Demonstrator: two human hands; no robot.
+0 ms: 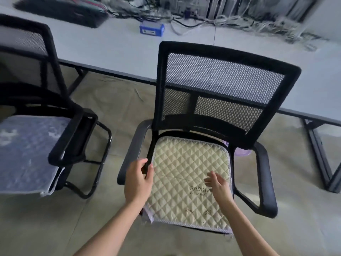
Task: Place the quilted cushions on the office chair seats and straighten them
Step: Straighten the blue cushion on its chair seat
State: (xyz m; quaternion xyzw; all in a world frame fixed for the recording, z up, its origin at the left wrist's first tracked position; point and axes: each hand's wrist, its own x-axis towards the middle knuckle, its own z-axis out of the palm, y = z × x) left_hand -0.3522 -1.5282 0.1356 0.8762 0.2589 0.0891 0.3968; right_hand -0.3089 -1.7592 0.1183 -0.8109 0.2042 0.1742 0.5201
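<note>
A cream quilted cushion [186, 174] with a pale trim lies flat on the seat of a black mesh-back office chair [221, 80] in the middle. My left hand [138, 180] curls at the cushion's left edge, beside the chair's left armrest; whether it pinches the edge is unclear. My right hand [217, 185] hovers flat over the cushion's right half, fingers apart. A second black chair [27, 58] at the left carries a blue-grey quilted cushion [25, 154] on its seat.
A long white desk [110, 45] runs behind the chairs, with a blue box [151, 29], a dark flat device [60, 10] and tangled cables [249, 21]. The desk's dark legs [321, 154] stand at the right. The floor is tan.
</note>
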